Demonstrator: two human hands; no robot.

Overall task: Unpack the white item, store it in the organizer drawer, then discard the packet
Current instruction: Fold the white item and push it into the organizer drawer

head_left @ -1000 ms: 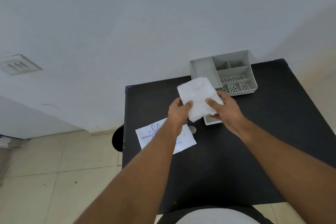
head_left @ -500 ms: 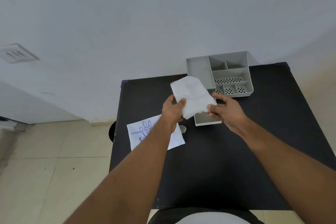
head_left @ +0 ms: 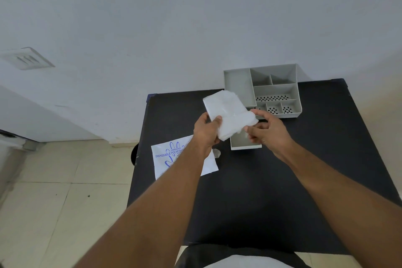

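A white, folded, crinkly item [head_left: 226, 113] is held in the air above the black table [head_left: 282, 180]. My left hand [head_left: 205, 131] grips its lower left edge, thumb on top. At the item's right corner, my right hand [head_left: 268, 131] pinches it between forefinger and thumb. Just below both hands, the grey organizer's drawer [head_left: 244, 144] is pulled out and looks empty. The grey organizer [head_left: 274, 90] with several compartments stands at the table's far edge. The opened white packet [head_left: 165, 159] with blue print lies flat at the table's left side, partly under my left forearm.
A small torn white scrap [head_left: 216, 153] lies beside the packet. A dark round object [head_left: 133, 154] shows below the table's left edge, over the tiled floor [head_left: 54, 202]. A white wall stands right behind the table.
The white item has tilted and bunched a little between my hands. My right hand has slid from the item's lower edge to its right corner. The packet and organizer stay put.
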